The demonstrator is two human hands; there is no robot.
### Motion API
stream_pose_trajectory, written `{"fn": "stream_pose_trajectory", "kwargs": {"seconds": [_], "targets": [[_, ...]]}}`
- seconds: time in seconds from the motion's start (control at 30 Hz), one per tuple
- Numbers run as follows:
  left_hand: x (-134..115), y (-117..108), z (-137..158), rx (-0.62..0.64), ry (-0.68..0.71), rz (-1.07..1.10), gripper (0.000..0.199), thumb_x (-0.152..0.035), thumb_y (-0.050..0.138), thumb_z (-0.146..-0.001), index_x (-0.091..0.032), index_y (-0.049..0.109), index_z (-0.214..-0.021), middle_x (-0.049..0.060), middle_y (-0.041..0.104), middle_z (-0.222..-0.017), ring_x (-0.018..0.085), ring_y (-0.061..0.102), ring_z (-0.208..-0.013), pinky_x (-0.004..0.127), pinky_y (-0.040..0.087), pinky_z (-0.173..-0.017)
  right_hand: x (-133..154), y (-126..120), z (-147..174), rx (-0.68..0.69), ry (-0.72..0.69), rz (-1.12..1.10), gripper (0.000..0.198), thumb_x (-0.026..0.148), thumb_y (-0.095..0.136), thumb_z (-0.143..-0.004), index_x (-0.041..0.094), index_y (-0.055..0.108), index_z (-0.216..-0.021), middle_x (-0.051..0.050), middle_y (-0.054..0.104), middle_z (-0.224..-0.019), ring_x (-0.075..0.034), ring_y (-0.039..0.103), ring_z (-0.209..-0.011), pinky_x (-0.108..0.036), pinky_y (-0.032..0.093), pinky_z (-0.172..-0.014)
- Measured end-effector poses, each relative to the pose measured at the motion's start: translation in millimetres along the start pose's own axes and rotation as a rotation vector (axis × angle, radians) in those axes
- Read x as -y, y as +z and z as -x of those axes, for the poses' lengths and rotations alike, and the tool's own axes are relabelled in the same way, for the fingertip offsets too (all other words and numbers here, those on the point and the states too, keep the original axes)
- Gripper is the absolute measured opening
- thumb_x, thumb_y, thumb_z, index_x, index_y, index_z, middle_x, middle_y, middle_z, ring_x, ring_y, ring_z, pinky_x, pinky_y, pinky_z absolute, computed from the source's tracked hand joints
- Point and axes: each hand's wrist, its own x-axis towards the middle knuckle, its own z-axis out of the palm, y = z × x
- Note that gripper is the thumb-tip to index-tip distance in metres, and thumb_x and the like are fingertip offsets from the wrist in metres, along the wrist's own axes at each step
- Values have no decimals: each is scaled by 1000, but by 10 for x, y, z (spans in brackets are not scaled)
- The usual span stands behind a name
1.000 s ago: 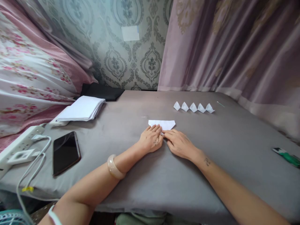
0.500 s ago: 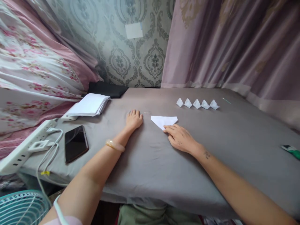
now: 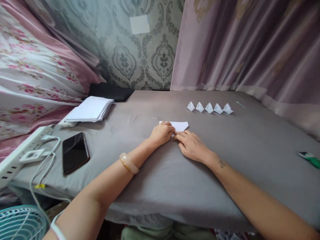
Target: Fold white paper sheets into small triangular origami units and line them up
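A small sheet of folded white paper [image 3: 181,126] lies on the grey cloth in front of me, its long straight edge facing away. My left hand [image 3: 162,134], a pale bangle on its wrist, covers the paper's left part with curled fingers. At the paper's near tip, my right hand [image 3: 192,145] holds it down with fingers close together. The fingertips of both hands almost meet there and hide that corner. Beyond, to the right, stands a row of several small pointed folded-paper pieces [image 3: 209,108].
At the left are a stack of white paper [image 3: 89,109], a black phone [image 3: 75,153], a white power strip [image 3: 25,150] with cables, and a fan [image 3: 22,221] below the table edge. A black folded item [image 3: 112,92] lies behind. A green-and-white object [image 3: 310,159] sits far right.
My left hand has moved right from the bare cloth onto the folded paper, closing its fingers at the near tip. My right hand has stayed at that tip. The view has shifted slightly.
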Motion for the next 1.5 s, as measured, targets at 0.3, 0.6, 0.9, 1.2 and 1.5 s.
{"fn": "stream_pose_trajectory", "kwargs": {"seconds": [0.3,0.6,0.9,1.2,1.5], "targets": [[108,32,4,2,31,40,29,-26,47,-94,-20,73,-105,9,64,-101,21,57,-94,34,47,-89,-401,115,-42,-230,95,-116,39,19,38,-91,14,62,-121,-13,59,-131,-25,53,-123,-42,41,-107],[212,106,-5,-5,58,117,26,-24,53,-92,-21,72,-109,9,63,-102,21,56,-97,36,45,-94,-191,81,29,-152,-45,-81,39,16,38,-92,21,64,-122,-10,61,-119,-24,57,-111,-39,48,-98],[143,82,38,-34,38,115,26,-24,49,-94,-19,71,-106,8,63,-101,20,56,-96,34,46,-93,-77,7,47,-33,-69,-31,40,14,43,-87,23,70,-116,-10,60,-116,-25,57,-107,-41,48,-93],[-254,-45,133,122,-96,-121,31,-32,37,-99,-17,64,-103,9,63,-107,23,57,-107,31,51,-83,-499,-126,-247,-74,57,-275,28,21,49,-86,22,74,-98,-4,71,-103,-19,65,-95,-33,49,-92],[-212,-27,165,67,-120,-65,28,-34,42,-97,-18,63,-106,10,58,-112,23,53,-110,33,50,-90,-660,92,-642,-73,131,-107,43,38,52,-87,16,65,-121,-13,58,-116,-29,48,-111,-45,40,-103]]}}
